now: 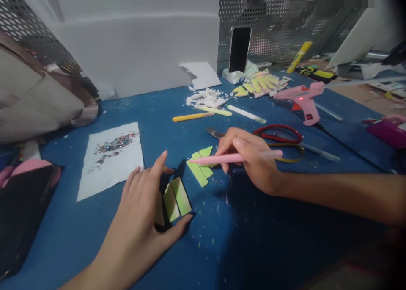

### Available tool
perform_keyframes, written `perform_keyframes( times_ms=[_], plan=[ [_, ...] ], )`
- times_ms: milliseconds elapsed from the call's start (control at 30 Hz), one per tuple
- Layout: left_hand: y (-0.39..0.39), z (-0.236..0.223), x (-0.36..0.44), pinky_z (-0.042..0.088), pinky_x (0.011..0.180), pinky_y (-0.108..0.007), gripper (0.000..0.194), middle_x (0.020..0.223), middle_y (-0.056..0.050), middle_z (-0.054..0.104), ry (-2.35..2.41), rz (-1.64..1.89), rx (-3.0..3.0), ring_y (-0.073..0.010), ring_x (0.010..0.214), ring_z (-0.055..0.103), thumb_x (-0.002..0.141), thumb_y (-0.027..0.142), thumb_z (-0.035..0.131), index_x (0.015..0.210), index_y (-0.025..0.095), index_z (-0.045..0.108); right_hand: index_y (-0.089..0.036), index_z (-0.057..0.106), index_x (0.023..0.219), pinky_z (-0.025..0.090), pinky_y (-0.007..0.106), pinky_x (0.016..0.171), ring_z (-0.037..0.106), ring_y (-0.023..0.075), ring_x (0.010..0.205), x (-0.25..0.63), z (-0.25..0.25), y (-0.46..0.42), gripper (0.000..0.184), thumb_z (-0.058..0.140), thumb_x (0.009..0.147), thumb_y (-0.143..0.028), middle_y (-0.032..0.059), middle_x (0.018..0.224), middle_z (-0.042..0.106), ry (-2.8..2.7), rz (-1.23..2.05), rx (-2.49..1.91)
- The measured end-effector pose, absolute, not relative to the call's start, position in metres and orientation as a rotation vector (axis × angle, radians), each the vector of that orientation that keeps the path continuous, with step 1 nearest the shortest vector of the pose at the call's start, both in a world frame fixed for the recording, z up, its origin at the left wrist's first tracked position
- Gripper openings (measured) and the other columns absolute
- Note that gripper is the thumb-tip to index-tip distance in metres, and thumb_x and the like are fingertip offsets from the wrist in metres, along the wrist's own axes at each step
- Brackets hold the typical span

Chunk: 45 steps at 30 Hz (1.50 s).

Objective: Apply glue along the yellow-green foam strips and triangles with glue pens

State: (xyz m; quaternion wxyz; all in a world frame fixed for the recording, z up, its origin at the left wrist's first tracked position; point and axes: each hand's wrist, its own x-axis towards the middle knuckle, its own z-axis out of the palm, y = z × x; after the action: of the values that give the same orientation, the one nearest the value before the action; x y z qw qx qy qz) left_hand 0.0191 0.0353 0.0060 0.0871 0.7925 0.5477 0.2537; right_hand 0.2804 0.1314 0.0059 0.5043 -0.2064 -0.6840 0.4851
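Note:
My left hand [142, 214] curves around a small dark-edged piece faced with green strips [179, 197]. Its thumb lies at the near corner and a fingertip shows at the far edge, while the index finger sticks up. The piece's left part is hidden by the hand. In my right hand [250, 158] is a pink pen [228, 158], closed between thumb and fingers and pointing left. The pen's tip is over several light green strips [199, 171] on the blue table; whether it touches them I cannot tell.
Behind my right hand lie red-handled scissors [279, 133]. A pink glue gun [304, 101], its light glowing, stands farther right. White scraps [207, 98], a yellow pen [192, 117] and cut green pieces [261, 83] lie behind. At left is paper with colourful bits [111, 175].

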Motion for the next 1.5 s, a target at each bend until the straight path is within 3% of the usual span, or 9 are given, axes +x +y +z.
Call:
perform_keyframes(
  times_ms=[167, 333, 600, 767, 900, 1133, 1233, 1333, 1500],
  plan=[
    [0.049, 0.007, 0.024, 0.041, 0.115, -0.064, 0.102, 0.14, -0.011, 0.065, 1.615, 0.744, 2.354, -0.0347, 0.128, 0.061, 0.094, 0.064, 0.068, 0.171, 0.034, 0.008, -0.018, 0.065, 0.108, 0.041, 0.026, 0.059, 0.058, 0.0103, 0.068, 0.276, 0.006, 0.134, 0.027, 0.053, 0.113, -0.042, -0.0017, 0.081, 0.066, -1.508, 1.131, -0.612],
    [0.069, 0.004, 0.039, 0.042, 0.114, -0.061, 0.109, 0.136, -0.011, 0.067, 1.592, 0.709, 2.37, -0.0323, 0.124, 0.063, 0.091, 0.058, 0.073, 0.171, 0.03, 0.004, -0.02, 0.057, 0.124, 0.045, 0.025, 0.062, 0.068, 0.0125, 0.084, 0.274, 0.005, 0.138, 0.035, 0.061, 0.108, -0.051, 0.0038, 0.106, 0.07, -1.461, 1.176, -0.595],
    [0.079, 0.001, 0.046, 0.04, 0.115, -0.063, 0.11, 0.126, -0.008, 0.069, 1.591, 0.734, 2.353, -0.031, 0.119, 0.064, 0.088, 0.048, 0.075, 0.171, 0.029, 0.006, -0.02, 0.06, 0.128, 0.045, 0.024, 0.061, 0.069, 0.0133, 0.089, 0.274, 0.008, 0.137, 0.036, 0.058, 0.108, -0.05, 0.0085, 0.122, 0.07, -1.523, 1.228, -0.558],
    [0.058, 0.003, 0.042, 0.035, 0.121, -0.066, 0.106, 0.127, -0.008, 0.071, 1.57, 0.753, 2.322, -0.0297, 0.121, 0.067, 0.089, 0.042, 0.074, 0.171, 0.033, 0.007, -0.019, 0.058, 0.104, 0.041, 0.024, 0.062, 0.06, 0.011, 0.078, 0.277, 0.009, 0.133, 0.02, 0.058, 0.108, -0.038, 0.0004, 0.093, 0.062, -1.604, 1.229, -0.485],
    [0.047, 0.002, 0.038, 0.034, 0.122, -0.068, 0.103, 0.129, -0.008, 0.072, 1.551, 0.769, 2.305, -0.0305, 0.124, 0.067, 0.09, 0.042, 0.072, 0.171, 0.034, 0.008, -0.018, 0.053, 0.083, 0.042, 0.026, 0.066, 0.048, 0.0102, 0.068, 0.281, 0.016, 0.126, 0.033, 0.048, 0.111, -0.033, -0.0034, 0.077, 0.05, -1.749, 1.252, -0.466],
    [0.038, 0.003, 0.034, 0.034, 0.122, -0.071, 0.096, 0.127, -0.007, 0.074, 1.528, 0.796, 2.29, -0.0325, 0.124, 0.069, 0.093, 0.043, 0.07, 0.171, 0.037, 0.013, -0.015, 0.061, 0.096, 0.049, 0.022, 0.061, 0.065, 0.0101, 0.068, 0.284, 0.02, 0.124, 0.027, 0.048, 0.112, -0.032, 0.0003, 0.084, 0.063, -1.982, 1.456, -0.434],
    [0.035, 0.002, 0.032, 0.037, 0.121, -0.072, 0.093, 0.125, -0.007, 0.075, 1.54, 0.805, 2.287, -0.0329, 0.122, 0.07, 0.096, 0.047, 0.068, 0.171, 0.037, 0.015, -0.016, 0.067, 0.109, 0.053, 0.024, 0.067, 0.071, 0.0127, 0.074, 0.283, 0.012, 0.126, 0.028, 0.054, 0.112, -0.04, 0.003, 0.087, 0.073, -2.096, 1.188, -0.288],
    [0.035, 0.0, 0.03, 0.039, 0.122, -0.07, 0.091, 0.123, -0.007, 0.076, 1.537, 0.835, 2.259, -0.0312, 0.118, 0.073, 0.098, 0.054, 0.066, 0.171, 0.036, 0.015, -0.021, 0.07, 0.107, 0.053, 0.03, 0.077, 0.071, 0.0165, 0.083, 0.281, 0.007, 0.126, 0.029, 0.055, 0.11, -0.046, 0.0017, 0.091, 0.08, -2.298, 0.589, -0.103],
    [0.037, -0.001, 0.031, 0.038, 0.123, -0.073, 0.09, 0.121, -0.007, 0.077, 1.538, 0.846, 2.272, -0.0317, 0.117, 0.074, 0.099, 0.063, 0.062, 0.171, 0.035, 0.016, -0.025, 0.073, 0.093, 0.043, 0.036, 0.063, 0.068, 0.0161, 0.08, 0.281, 0.013, 0.122, 0.043, 0.037, 0.113, -0.039, -0.0012, 0.091, 0.082, -2.469, 0.148, -0.002]
  ],
)
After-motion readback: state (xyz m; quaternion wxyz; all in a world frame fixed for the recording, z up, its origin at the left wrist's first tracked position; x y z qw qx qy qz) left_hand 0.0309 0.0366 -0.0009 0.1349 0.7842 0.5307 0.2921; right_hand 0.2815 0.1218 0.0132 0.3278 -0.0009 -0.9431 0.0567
